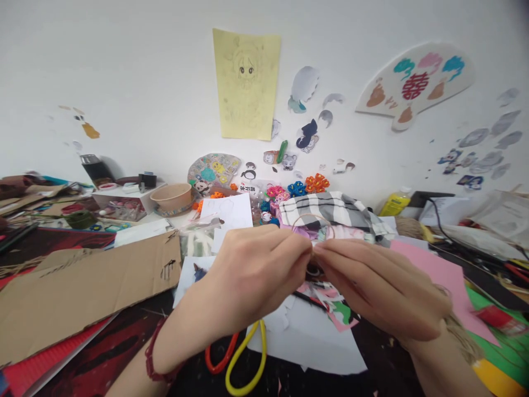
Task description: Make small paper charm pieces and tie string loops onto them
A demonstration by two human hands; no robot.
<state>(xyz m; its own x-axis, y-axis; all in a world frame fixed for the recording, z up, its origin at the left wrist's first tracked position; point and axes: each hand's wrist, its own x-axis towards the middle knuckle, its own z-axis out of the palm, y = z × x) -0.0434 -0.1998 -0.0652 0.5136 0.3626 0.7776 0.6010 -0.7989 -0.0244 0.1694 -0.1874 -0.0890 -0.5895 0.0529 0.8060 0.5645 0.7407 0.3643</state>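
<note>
The left hand (pixel 256 278) and right hand (pixel 380 286) meet above white paper (pixel 314 342) and pink scraps (pixel 341 320).

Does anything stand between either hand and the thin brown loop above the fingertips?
Nothing visible does. The left hand and right hand meet just below the loop; the checked cloth lies behind it. The fingers hide any grip point.
</note>
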